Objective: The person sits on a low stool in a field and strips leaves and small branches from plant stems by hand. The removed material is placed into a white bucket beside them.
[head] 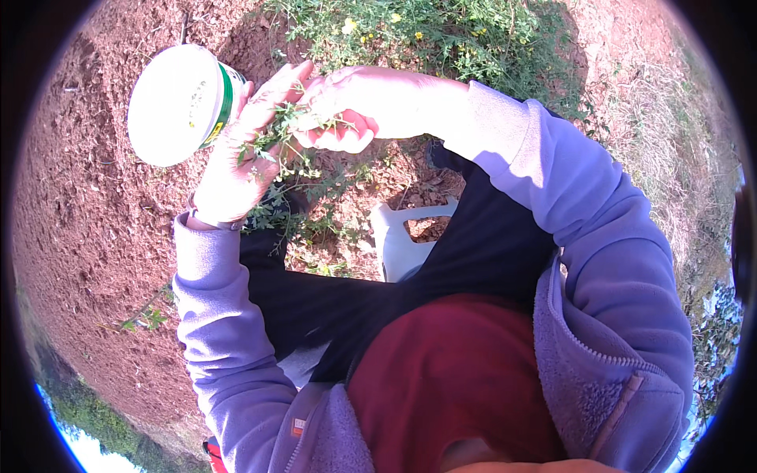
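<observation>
My left hand (pixel 239 168), palm up with fingers stretched out, supports leafy green plant stems (pixel 282 133) beside a white plastic tub (pixel 171 106). The tub has a green band and stands on the soil, its broad white face towards the camera. My right hand (pixel 337 109) meets the left from the right side, its fingers curled round part of the same stems. Small buds or flower heads hang below the fingers. Bright sunlight washes out detail on both hands.
A bushy green plant with yellow flowers (pixel 414 35) grows beyond my right forearm. Between my legs is a white plastic stool (pixel 405 236) with a cut-out. Reddish soil (pixel 100 224) lies at the left, dry grass (pixel 656 136) at the right.
</observation>
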`<action>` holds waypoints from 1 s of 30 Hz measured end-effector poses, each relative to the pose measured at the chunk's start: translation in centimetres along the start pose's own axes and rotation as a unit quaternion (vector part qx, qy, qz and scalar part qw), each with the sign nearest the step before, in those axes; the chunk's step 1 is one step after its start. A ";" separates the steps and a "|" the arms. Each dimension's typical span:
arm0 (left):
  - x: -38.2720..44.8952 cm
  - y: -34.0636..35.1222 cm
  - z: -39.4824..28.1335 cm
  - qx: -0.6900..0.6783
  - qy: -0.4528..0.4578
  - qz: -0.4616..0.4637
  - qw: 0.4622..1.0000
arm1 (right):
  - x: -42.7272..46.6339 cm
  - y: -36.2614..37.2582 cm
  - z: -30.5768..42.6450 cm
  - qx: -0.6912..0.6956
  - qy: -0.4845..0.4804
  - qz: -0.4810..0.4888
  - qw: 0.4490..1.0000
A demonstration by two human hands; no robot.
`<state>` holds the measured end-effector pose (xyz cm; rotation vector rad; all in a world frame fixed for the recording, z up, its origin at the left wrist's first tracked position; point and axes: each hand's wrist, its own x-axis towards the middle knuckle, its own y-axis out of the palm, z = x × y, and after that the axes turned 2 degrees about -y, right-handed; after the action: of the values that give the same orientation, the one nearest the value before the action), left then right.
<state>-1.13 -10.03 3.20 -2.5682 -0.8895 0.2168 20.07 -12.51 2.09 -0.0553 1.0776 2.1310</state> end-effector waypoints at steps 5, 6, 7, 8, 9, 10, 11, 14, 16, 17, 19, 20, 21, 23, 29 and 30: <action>-0.6 -0.3 -1.0 -0.076 -0.119 -0.065 0.988 | -0.3 -0.4 0.5 0.003 0.002 -0.022 1.000; -0.7 -0.1 -1.2 -0.226 -0.151 -0.100 0.957 | -0.3 -0.5 0.7 0.008 -0.007 -0.031 0.999; -0.5 -0.2 -1.4 -0.259 -0.186 -0.126 0.939 | -0.3 -0.6 0.8 0.013 -0.016 -0.041 0.999; -0.5 -0.3 -1.6 -0.280 -0.186 -0.128 0.933 | -0.3 -0.7 0.8 0.015 -0.019 -0.034 0.999; -0.4 -0.3 -1.8 -0.299 -0.185 -0.131 0.927 | -0.3 -0.7 0.8 0.015 -0.019 -0.026 0.999; -0.5 -0.3 -2.0 -0.272 -0.192 -0.138 0.933 | -0.3 -0.8 0.7 0.011 -0.022 -0.025 0.999; -0.4 -0.3 -2.1 -0.244 -0.199 -0.144 0.938 | -0.3 -0.8 0.7 0.007 -0.025 -0.024 0.999; -0.1 -0.2 -1.6 -0.178 -0.246 -0.170 0.937 | -0.1 -1.0 0.4 -0.105 -0.065 -0.077 0.989; 0.1 0.0 -0.9 -0.071 -0.204 -0.194 0.957 | 0.2 -1.1 0.4 -0.112 -0.061 -0.158 0.979; 0.1 0.0 -0.4 -0.030 -0.170 -0.201 0.964 | 0.3 -1.1 0.5 -0.119 -0.049 -0.211 0.969; 0.2 0.0 0.7 0.051 -0.101 -0.214 0.970 | 0.1 -0.9 0.8 -0.108 -0.058 -0.177 0.977; 0.2 0.0 1.2 0.091 -0.083 -0.220 0.968 | -0.2 -0.7 0.9 -0.104 -0.043 -0.161 0.980; 0.0 0.0 1.5 0.112 -0.118 -0.205 0.965 | -0.4 -0.5 1.0 -0.102 -0.029 -0.144 0.984; -0.3 0.0 1.9 0.160 -0.183 -0.176 0.954 | -0.5 0.3 0.9 -0.119 -0.030 -0.092 0.988; 0.0 0.5 0.8 0.132 -0.195 -0.126 0.964 | -0.4 0.3 0.4 -0.120 -0.028 -0.075 0.990; 0.0 0.4 0.4 0.063 -0.202 -0.117 0.970 | -0.4 0.0 0.4 -0.114 -0.041 -0.071 0.990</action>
<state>-1.03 -10.15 2.69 -2.3121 -1.2684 0.7199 20.47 -12.45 2.46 -0.1460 0.7558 2.0982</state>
